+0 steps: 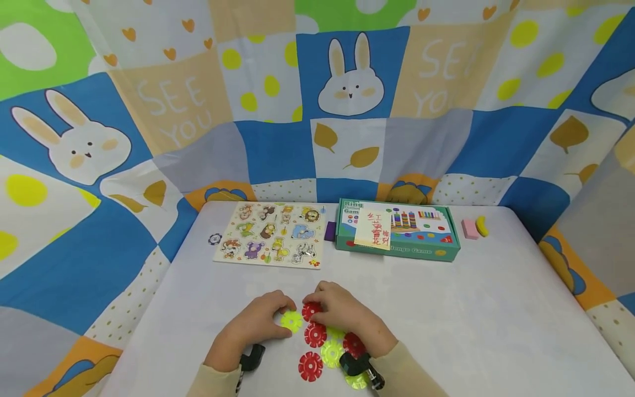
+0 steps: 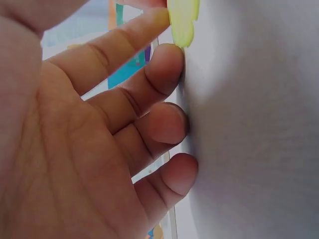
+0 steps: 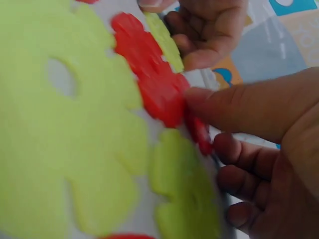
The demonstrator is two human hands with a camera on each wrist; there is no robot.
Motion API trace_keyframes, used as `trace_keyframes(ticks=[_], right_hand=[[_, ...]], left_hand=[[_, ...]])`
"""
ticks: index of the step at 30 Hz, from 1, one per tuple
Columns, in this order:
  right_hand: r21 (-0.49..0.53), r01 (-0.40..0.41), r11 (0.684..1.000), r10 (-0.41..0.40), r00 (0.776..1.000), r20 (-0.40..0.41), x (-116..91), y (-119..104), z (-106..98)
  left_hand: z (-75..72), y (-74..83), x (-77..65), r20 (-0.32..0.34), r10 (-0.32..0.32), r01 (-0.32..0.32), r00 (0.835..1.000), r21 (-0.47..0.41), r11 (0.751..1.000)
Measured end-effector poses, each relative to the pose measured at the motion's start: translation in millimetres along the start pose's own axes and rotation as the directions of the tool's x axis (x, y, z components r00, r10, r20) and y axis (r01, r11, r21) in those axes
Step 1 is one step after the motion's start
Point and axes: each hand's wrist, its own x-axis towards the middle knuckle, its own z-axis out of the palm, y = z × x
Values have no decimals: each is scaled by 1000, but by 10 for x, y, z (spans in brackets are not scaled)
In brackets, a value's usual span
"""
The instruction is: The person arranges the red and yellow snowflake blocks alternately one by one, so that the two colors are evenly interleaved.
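Note:
My left hand (image 1: pixel 260 320) pinches a yellow-green notched plastic disc (image 1: pixel 291 321) between thumb and index finger. In the left wrist view that disc (image 2: pixel 183 22) touches the index fingertip, while the other fingers curl against the tabletop. To its right, my right hand (image 1: pixel 344 311) grips a red notched disc (image 1: pixel 311 311) by its edges. Its thumb (image 3: pixel 234 107) lies on the red in the right wrist view. Below this hand lie more flat discs: a red one (image 1: pixel 315 335), another red one (image 1: pixel 310 366) and a yellow-green one (image 1: pixel 332 353). My right forearm partly covers others.
Farther back lies a wooden animal puzzle board (image 1: pixel 270 234). Beside it sits a green game box (image 1: pixel 397 230) with a handwritten note (image 1: pixel 373 229) on top. A pink block (image 1: pixel 469 229) and a yellow banana-shaped piece (image 1: pixel 482 226) are at the back right. A patterned cloth hangs behind.

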Motion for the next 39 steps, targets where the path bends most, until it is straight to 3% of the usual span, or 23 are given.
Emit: trace_keyframes(ticks=[10,27,35,39], right_hand=[[147,-113,983,102,992,80,-81,14,-53],[237,-205,950,184,977,106,-222,-3,89],[187,-187,964,182,982,44,-136,44,-45],[164,-184,969,179,983,49,-72,43,-98]], left_hand=[[15,76,-78,7,-82,83,997,-35,996],[194,85,-207,-11,-179,180,984,59,982],[110,105,-38,-76,-115,120,990,59,991],[53,145,-11,-92,-119,123,989,40,992]])
